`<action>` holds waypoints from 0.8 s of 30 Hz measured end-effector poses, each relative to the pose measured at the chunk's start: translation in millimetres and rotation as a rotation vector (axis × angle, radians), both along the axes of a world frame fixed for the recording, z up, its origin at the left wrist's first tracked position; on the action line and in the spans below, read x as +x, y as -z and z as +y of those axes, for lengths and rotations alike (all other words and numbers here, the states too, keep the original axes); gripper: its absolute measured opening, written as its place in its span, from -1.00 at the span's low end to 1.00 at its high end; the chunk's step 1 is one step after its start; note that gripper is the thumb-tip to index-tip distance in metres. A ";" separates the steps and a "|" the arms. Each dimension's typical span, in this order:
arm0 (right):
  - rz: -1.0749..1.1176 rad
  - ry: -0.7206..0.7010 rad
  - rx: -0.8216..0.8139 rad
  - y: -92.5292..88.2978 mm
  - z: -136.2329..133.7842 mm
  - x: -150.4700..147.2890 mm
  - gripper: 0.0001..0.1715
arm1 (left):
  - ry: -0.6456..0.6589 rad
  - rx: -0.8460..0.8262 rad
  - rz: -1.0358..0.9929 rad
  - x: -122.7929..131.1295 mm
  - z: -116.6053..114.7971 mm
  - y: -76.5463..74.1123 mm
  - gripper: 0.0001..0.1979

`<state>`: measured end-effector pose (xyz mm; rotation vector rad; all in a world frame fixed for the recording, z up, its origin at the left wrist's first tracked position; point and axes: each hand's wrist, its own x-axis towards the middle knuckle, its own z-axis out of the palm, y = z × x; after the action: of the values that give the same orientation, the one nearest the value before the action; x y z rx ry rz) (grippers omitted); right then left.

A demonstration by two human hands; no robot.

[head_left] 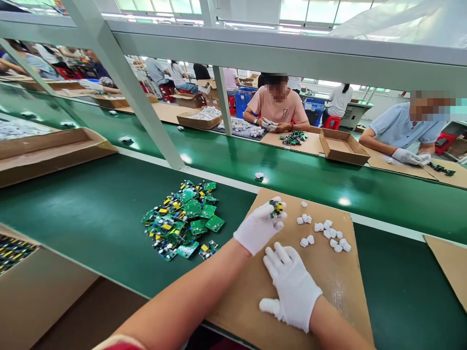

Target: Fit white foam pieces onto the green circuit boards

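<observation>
My left hand (260,224), in a white glove, is closed on a small circuit board (277,208) with a yellow component, held up over the cardboard sheet (314,272). Below and to the right of it, my gloved right hand (291,284) is open above the same sheet, fingers spread and palm down. Whether its fingertips touch the cardboard I cannot tell. Several small white pieces (330,232) lie scattered on the cardboard beyond my right hand. Left of my hands is a heap of green circuit boards (189,209) with yellow, blue and black parts.
Beyond the white rail (222,179) runs a green conveyor belt (215,154) carrying a white-topped piece (259,176). A slanted metal post (127,87) stands left. Cardboard trays (54,158) sit around. Across the belt, a person in pink (280,104) and a person in light blue (397,126) handle parts.
</observation>
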<state>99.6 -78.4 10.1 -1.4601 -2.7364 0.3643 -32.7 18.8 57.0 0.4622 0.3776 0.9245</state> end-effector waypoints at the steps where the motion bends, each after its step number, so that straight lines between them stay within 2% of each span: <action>1: -0.008 0.048 0.001 -0.3 1.7 2.0 -0.04 | 0.013 -0.032 -0.053 4.9 1.8 4.1 -0.74; 4: -0.035 0.251 0.019 0.8 6.6 9.2 0.01 | 0.033 -0.091 -0.143 9.3 6.0 19.9 -0.74; 5: -0.035 0.272 0.016 1.0 6.7 10.1 0.05 | 0.034 -0.105 -0.159 8.2 7.3 25.2 -0.73; 7: -0.018 0.194 -0.022 -0.2 4.7 8.3 0.11 | 0.033 -0.127 -0.178 4.4 10.4 34.1 -0.73; 9: 0.007 0.036 -0.073 -3.2 3.0 5.1 0.09 | 0.029 -0.137 -0.195 0.3 13.5 39.0 -0.73; 11: 0.008 -0.038 -0.090 -6.0 4.7 5.0 0.02 | 0.028 -0.135 -0.214 -2.5 15.4 40.0 -0.73; 15: -0.081 0.188 -0.011 -5.8 11.2 11.4 0.00 | 0.032 -0.104 -0.229 -4.8 14.5 36.8 -0.70; 16: -0.093 0.203 0.001 -5.0 11.1 11.7 0.02 | 0.034 -0.096 -0.223 -5.1 14.0 36.1 -0.69; 20: -0.045 -0.008 -0.016 -1.9 7.8 7.8 -0.04 | 0.054 -0.097 -0.184 -5.8 13.3 35.8 -0.67; 21: -0.041 -0.008 -0.014 -1.3 8.1 7.9 -0.08 | 0.060 -0.101 -0.175 -5.8 13.4 36.0 -0.67; 24: -0.084 0.183 0.035 -0.3 10.7 11.3 -0.11 | 0.061 -0.105 -0.142 -4.5 12.6 35.7 -0.68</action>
<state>110.9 -67.8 10.4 -1.7360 -2.6263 0.2541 -37.2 31.4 21.3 0.3081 0.2797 0.8679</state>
